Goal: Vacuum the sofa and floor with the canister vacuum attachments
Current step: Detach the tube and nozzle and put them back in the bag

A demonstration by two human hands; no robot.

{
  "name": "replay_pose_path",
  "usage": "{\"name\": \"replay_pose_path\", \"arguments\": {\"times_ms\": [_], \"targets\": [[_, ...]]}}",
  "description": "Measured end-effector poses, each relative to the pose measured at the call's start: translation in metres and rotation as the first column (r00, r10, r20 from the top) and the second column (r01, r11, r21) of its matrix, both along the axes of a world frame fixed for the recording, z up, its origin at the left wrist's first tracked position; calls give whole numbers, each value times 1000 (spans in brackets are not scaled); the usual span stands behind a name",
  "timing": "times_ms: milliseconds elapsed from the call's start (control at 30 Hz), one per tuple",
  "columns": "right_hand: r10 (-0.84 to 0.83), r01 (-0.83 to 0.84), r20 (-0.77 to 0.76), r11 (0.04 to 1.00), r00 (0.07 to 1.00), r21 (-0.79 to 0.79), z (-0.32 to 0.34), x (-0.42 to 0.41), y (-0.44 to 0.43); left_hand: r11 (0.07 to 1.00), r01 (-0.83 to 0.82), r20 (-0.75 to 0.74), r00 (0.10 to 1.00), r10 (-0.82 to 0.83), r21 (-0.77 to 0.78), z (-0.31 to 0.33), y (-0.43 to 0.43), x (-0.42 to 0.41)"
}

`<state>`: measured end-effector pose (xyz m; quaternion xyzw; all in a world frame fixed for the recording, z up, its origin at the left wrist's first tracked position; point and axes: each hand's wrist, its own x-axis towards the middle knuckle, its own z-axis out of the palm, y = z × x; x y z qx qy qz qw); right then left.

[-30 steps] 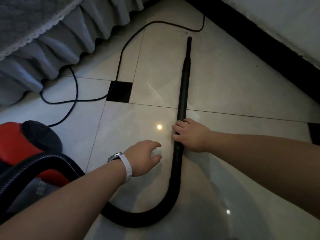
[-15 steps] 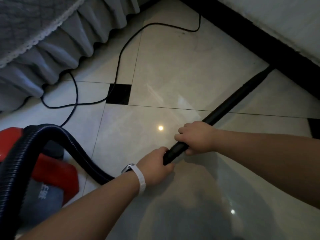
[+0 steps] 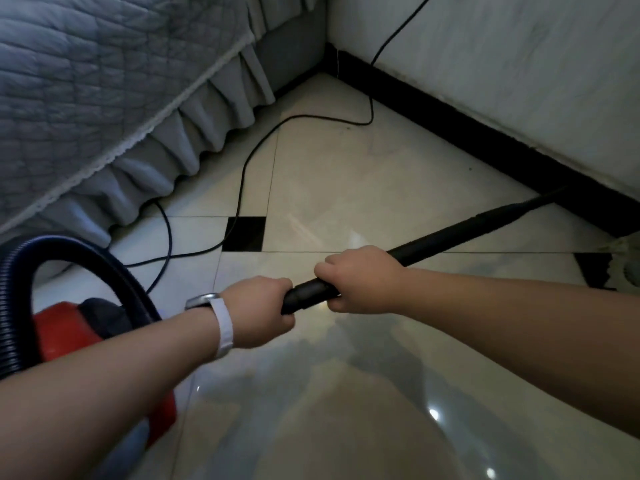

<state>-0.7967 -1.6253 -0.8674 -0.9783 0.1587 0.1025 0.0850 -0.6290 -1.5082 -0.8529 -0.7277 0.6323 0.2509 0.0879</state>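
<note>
A long black vacuum wand (image 3: pixel 450 237) slants from the middle of the view up to the right, its narrow tip at the black baseboard (image 3: pixel 485 140). My right hand (image 3: pixel 360 278) is closed around the wand's lower part. My left hand (image 3: pixel 259 313), with a white wristband, grips the wand's rear end just behind it. The ribbed black hose (image 3: pixel 20 271) arches at the far left over the red canister vacuum (image 3: pixel 65 327). The grey quilted sofa cover with a pleated skirt (image 3: pixel 104 98) fills the upper left.
A thin black power cord (image 3: pixel 242 174) snakes over the pale tiled floor (image 3: pixel 346 174) and climbs the white wall (image 3: pixel 519 64). A pale round object (image 3: pixel 627 265) sits at the right edge by the baseboard.
The wand was lifted off the floor and swung right until its tip reached the baseboard. My left hand took hold of its rear end. The hose rose into an arch at the left.
</note>
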Motion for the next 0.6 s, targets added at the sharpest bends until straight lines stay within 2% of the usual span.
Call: {"name": "replay_pose_path", "arguments": {"times_ms": [167, 367, 500, 600], "targets": [[-70, 74, 88, 997, 994, -38, 36, 19, 10, 988, 124, 210, 972, -103, -92, 54, 14, 47], [-183, 188, 69, 980, 981, -65, 51, 20, 12, 960, 217, 380, 915, -138, -175, 73, 40, 96], [-265, 267, 46, 962, 963, -53, 49, 25, 13, 950, 209, 451, 889, -85, -232, 71, 56, 130], [-294, 293, -6, 956, 956, -26, 47, 36, 21, 958, 113, 443, 896, 16, -262, 71, 70, 158]]}}
